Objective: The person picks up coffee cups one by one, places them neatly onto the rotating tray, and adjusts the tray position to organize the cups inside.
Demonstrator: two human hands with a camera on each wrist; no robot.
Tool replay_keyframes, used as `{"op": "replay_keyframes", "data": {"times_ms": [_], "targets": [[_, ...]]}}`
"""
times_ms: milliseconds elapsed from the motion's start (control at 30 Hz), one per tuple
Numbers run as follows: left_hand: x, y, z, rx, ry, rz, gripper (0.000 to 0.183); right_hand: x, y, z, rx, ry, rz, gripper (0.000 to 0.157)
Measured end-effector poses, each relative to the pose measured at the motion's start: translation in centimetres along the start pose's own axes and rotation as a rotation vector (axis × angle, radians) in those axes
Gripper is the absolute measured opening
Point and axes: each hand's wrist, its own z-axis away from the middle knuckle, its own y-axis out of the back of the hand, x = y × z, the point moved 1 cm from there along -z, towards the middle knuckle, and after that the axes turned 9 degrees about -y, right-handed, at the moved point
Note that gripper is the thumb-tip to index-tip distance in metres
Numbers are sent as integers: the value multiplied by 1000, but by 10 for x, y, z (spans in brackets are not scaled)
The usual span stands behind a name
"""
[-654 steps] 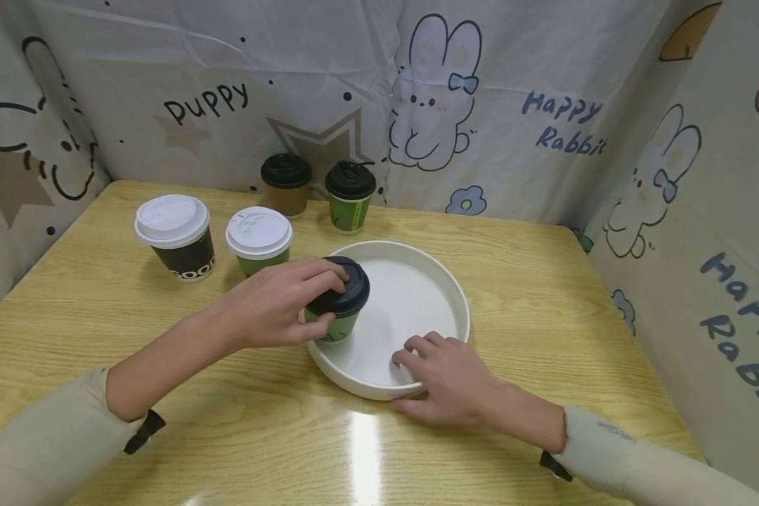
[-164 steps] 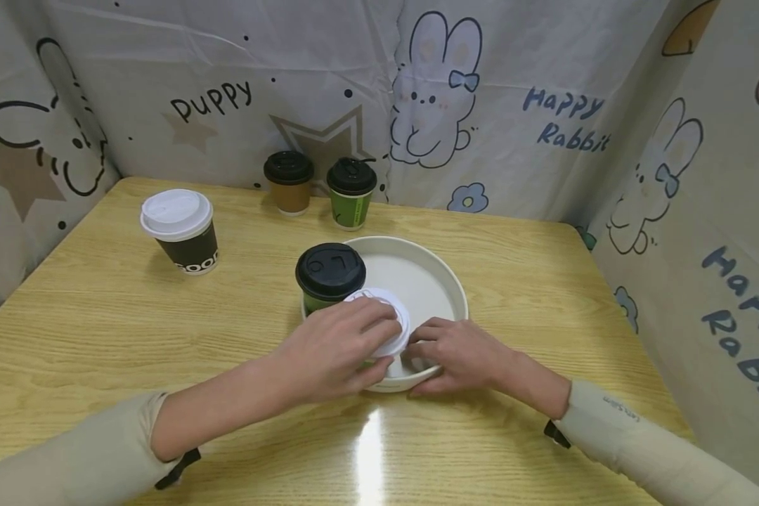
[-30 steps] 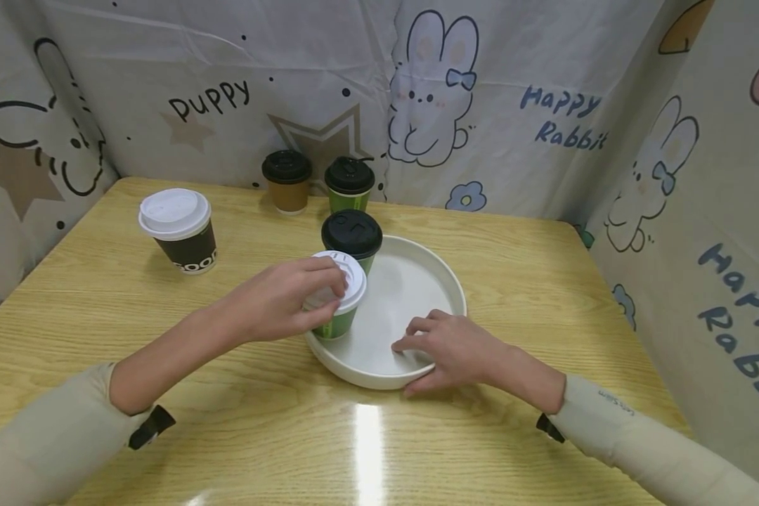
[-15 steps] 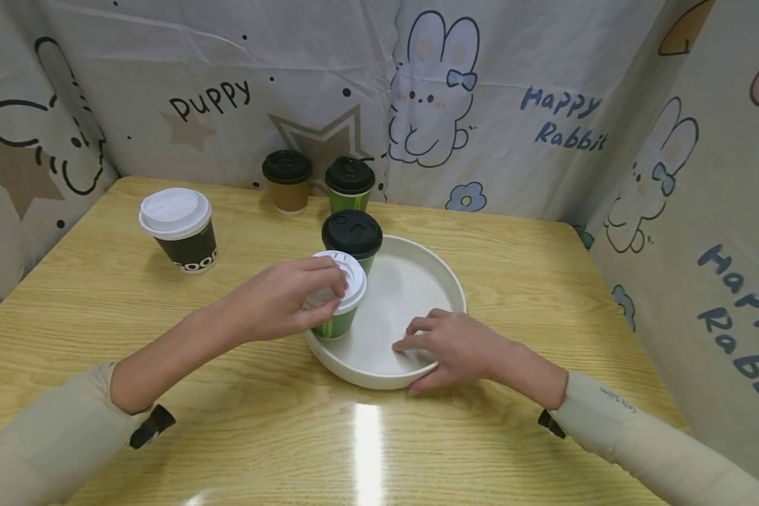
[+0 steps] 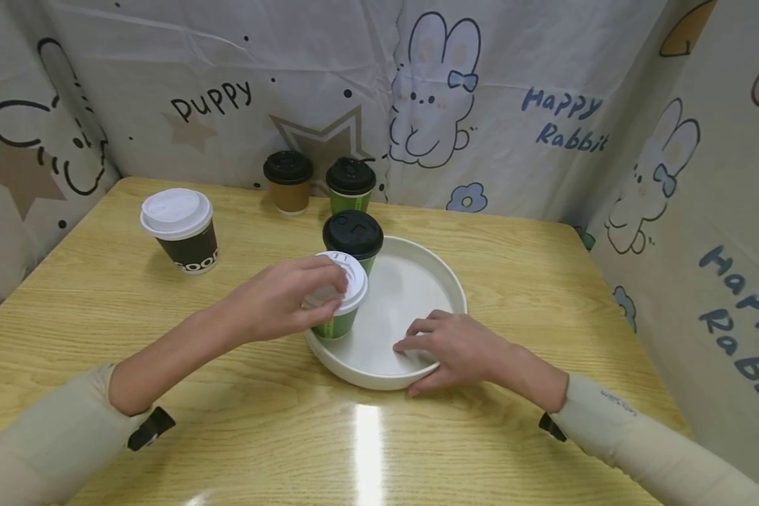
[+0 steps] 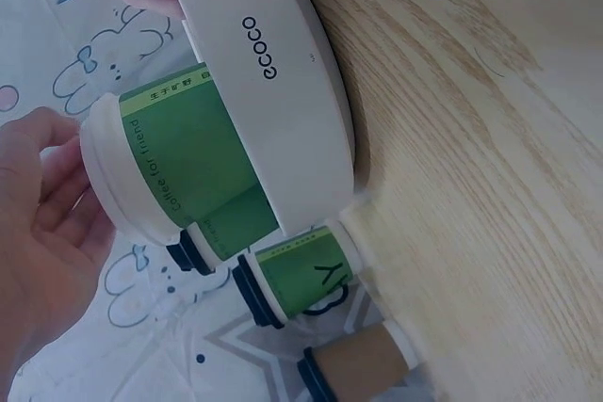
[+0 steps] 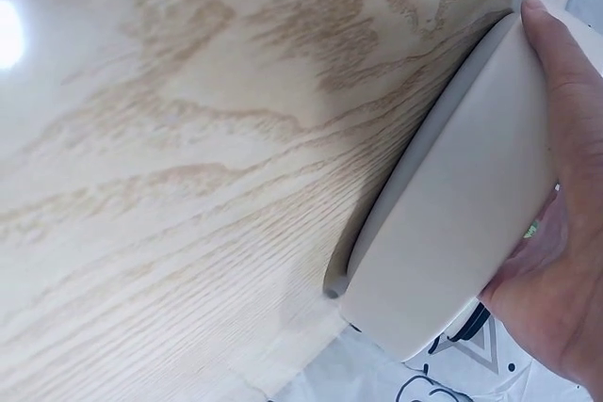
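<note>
A green paper coffee cup [image 5: 336,325] with a white lid stands upright at the left inside of a round white tray [image 5: 379,383]. My left hand [image 5: 291,299] holds it by the lid, fingers over the top and thumb at the near side. In the left wrist view the fingers curl round the white lid [image 6: 118,171]. Right behind it in the tray is another green cup with a black lid [image 5: 353,233]. My right hand [image 5: 458,351] grips the tray's near right rim, with fingers inside and the thumb [image 7: 565,72] along the outer wall.
A black cup with a white lid [image 5: 183,232] stands on the wooden table [image 5: 240,422] at the left. Towards the back are a brown cup [image 5: 289,193] and a green cup [image 5: 349,190], both black-lidded. A printed cloth [image 5: 506,56] hangs behind and at the sides.
Since the older frames, the white-lidded green cup has come into the tray and moved to its left side, while the black-lidded one has shifted back. Over the last second, hands and cups stay still.
</note>
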Motion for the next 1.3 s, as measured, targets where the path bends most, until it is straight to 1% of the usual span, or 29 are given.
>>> {"op": "replay_keyframes", "data": {"times_ms": [100, 167, 267, 333, 433, 500, 567, 600, 633, 667, 700, 733, 800, 833, 867, 933, 1000, 1067, 1200, 1267, 1300], "targets": [[-1, 4, 4, 70, 6, -12, 14, 0, -1, 1, 5, -3, -1, 64], [-3, 8, 8, 137, 13, -22, 15, 0, -1, 1, 10, -3, 0, 63], [-10, 14, 16, 253, 50, -43, 16, 0, -2, 1, 16, -2, 0, 63], [-16, 18, 22, 331, 98, -28, 15, 0, -2, 1, 21, 0, 3, 63], [-27, 22, 34, 411, 225, 48, 12, 1, -2, 1, 26, 1, 6, 63], [-34, 25, 42, 438, 335, 119, 11, 0, -2, 1, 25, 1, 7, 63], [-41, 28, 52, 469, 444, 208, 15, 0, -2, 1, 21, -1, 3, 63], [-46, 29, 57, 491, 496, 258, 18, 0, -2, 1, 20, -2, 2, 63], [-50, 31, 62, 523, 544, 329, 19, 0, -2, 1, 19, -3, 1, 63], [-54, 33, 67, 567, 591, 399, 18, -1, -2, 1, 20, -4, 2, 63], [-58, 34, 72, 620, 630, 470, 15, -1, -1, 1, 20, -4, 2, 63], [-62, 36, 76, 689, 655, 554, 11, -1, -1, 1, 21, -3, 3, 63], [-68, 39, 84, 843, 695, 695, 5, -2, -1, 1, 21, -2, 4, 63], [-71, 40, 87, 923, 706, 747, 7, -2, -1, 1, 21, -1, 3, 63], [-73, 41, 91, 991, 719, 772, 10, -2, -1, 1, 20, 0, 3, 63], [-75, 42, 97, 1094, 742, 795, 11, -2, -1, 1, 20, 1, 2, 63], [-77, 43, 102, 1138, 775, 769, 9, -1, -1, 1, 22, 0, 4, 63], [-80, 43, 107, 1151, 806, 730, 8, -1, -1, 1, 25, -1, 5, 62], [-86, 44, 116, 1183, 844, 700, 6, 0, -1, 1, 28, -1, 4, 62], [-90, 44, 121, 1205, 873, 683, 9, 0, -2, 1, 31, 3, 3, 62], [-92, 44, 124, 1201, 895, 661, 11, 0, -2, 1, 34, 6, 4, 63]]}}
